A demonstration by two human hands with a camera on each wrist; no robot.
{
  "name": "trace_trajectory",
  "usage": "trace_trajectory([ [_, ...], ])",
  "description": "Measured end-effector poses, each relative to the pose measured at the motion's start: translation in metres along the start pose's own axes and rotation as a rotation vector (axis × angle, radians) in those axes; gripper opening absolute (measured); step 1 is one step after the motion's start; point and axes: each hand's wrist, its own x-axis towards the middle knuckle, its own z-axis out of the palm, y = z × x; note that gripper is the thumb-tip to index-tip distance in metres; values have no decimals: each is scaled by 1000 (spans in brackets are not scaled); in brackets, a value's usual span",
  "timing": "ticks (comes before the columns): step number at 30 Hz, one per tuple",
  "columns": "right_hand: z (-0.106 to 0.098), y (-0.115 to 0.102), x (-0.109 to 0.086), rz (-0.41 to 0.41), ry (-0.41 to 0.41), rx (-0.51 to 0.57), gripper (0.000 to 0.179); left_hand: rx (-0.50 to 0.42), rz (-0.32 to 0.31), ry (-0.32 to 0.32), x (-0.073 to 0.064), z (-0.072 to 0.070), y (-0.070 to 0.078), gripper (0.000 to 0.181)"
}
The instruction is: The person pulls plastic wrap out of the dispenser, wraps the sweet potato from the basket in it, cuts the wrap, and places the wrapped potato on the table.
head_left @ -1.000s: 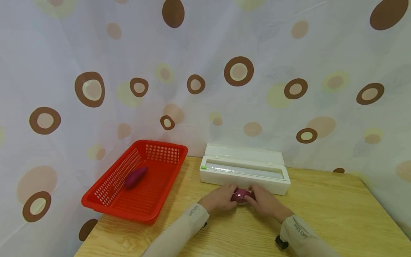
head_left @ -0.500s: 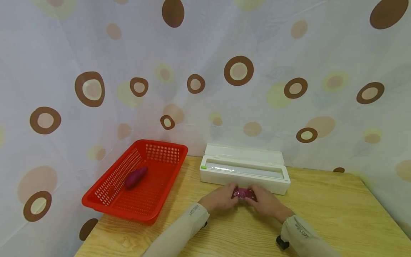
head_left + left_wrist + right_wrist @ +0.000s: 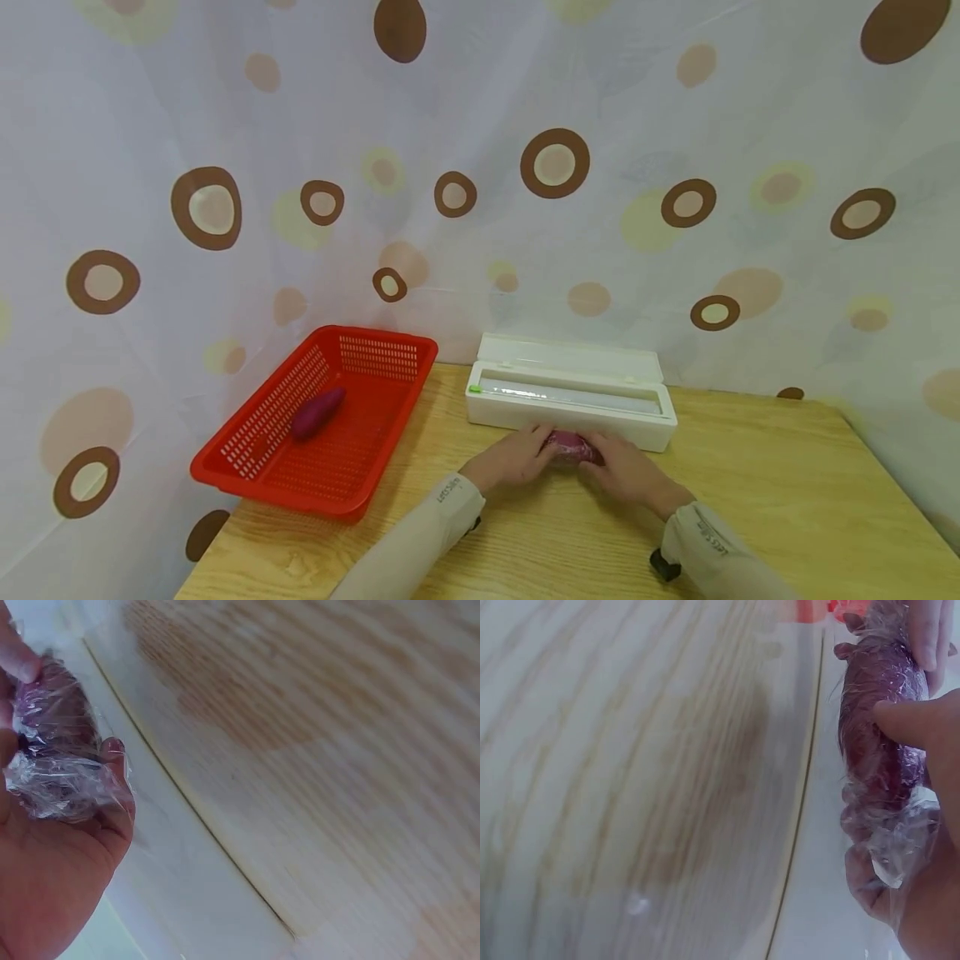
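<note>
A purple sweet potato (image 3: 572, 447) wrapped in clear cling film is held between both hands, in front of the white box. At its left end my left hand (image 3: 513, 458) grips it with curled fingers. My right hand (image 3: 628, 473) holds the other end; in the right wrist view its thumb lies across the wrapped sweet potato (image 3: 862, 735). Crumpled film bunches at the end of the sweet potato (image 3: 56, 712) in the left wrist view. The white box (image 3: 562, 414), its lid tipped back, contains a roll of cling film (image 3: 570, 395).
On the left a red plastic basket (image 3: 360, 467) holds another purple sweet potato (image 3: 317, 413), which looks unwrapped. A patterned curtain (image 3: 480, 108) hangs behind the wooden table (image 3: 765, 475). The box's front wall is just beyond the fingers.
The wrapped sweet potato has turned slightly between the hands, and the right thumb has slid off its top toward the near side. Both hands keep hold of it; basket and box are unmoved.
</note>
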Motion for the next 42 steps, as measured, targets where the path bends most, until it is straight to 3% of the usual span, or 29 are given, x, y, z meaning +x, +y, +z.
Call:
trace_trajectory([
  [8,-4,4,-5,46,5,13,49,2,42,34,-2,2,-2,59],
  [17,-7,7,-8,88,153,187,44,-130,99,113,-3,2,-2,50],
  [26,-12,3,-11,73,224,185,39,-330,-7,168,-5,4,0,48],
  [33,-13,-4,-12,80,149,277,44,-382,-77,234,-7,0,5,45],
  [38,-11,-9,-9,83,152,332,39,-389,-112,296,-7,-1,8,49],
  [42,-8,-11,-7,108,139,379,37,-378,-130,307,-7,0,10,52],
])
